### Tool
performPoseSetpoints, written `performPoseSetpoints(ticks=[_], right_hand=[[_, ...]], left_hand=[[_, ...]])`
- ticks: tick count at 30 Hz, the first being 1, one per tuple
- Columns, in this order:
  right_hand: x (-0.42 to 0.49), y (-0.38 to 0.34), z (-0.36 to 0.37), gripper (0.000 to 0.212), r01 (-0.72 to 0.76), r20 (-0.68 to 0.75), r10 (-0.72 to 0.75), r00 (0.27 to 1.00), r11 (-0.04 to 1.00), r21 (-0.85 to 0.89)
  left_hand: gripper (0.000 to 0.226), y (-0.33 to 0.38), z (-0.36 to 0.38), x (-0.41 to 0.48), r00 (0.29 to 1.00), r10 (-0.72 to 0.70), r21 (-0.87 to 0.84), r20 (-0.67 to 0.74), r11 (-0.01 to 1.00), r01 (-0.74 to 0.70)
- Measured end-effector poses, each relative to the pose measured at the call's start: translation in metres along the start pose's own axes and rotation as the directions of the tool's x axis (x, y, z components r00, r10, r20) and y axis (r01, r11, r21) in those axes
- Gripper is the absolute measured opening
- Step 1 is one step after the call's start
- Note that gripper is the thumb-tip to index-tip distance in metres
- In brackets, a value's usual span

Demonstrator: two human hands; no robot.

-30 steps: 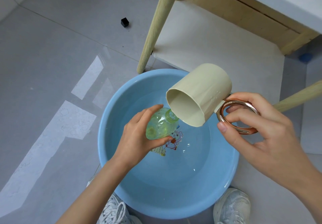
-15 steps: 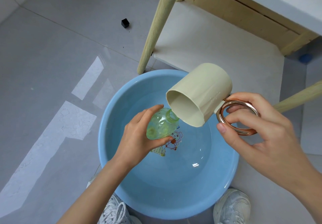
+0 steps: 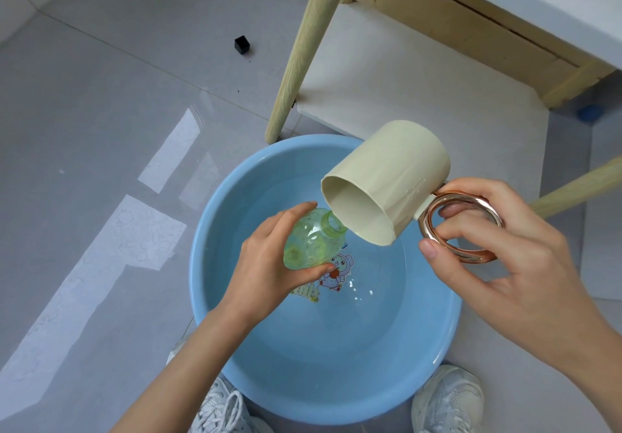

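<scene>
1. Left hand point(image 3: 266, 264): fingers and thumb curled round the green bottle point(image 3: 313, 240), which is held tilted above the middle of the blue basin point(image 3: 197, 264), open mouth uppermost.
2. Right hand point(image 3: 498, 264): thumb and fingers grip the ring handle point(image 3: 461, 227) of the beige cup point(image 3: 387, 180), over the basin's right rim.
3. Cup tipped on its side, its lip at the bottle mouth; contact cannot be told.
4. Basin holds clear water, with a cartoon print point(image 3: 336, 271) on its floor.
5. White shoes point(image 3: 447, 399) at the basin's near rim.
</scene>
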State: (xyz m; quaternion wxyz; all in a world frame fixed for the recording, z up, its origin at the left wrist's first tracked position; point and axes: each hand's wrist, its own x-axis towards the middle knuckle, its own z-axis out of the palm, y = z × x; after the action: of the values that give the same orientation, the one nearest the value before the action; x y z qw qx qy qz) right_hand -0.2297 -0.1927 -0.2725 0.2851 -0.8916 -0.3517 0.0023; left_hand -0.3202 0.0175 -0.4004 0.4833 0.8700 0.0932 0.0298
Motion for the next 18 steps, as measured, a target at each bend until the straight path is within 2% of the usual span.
performPoseSetpoints(ticks=[18], right_hand=[[0.0,0.0001,0.0005,0.029,0.017,-0.003,-0.017,1.0,0.999,-0.031]], left_hand=[[0.077,0.0,0.0007,0.0002,1.0,-0.001,0.003,-0.006,1.0,0.001]])
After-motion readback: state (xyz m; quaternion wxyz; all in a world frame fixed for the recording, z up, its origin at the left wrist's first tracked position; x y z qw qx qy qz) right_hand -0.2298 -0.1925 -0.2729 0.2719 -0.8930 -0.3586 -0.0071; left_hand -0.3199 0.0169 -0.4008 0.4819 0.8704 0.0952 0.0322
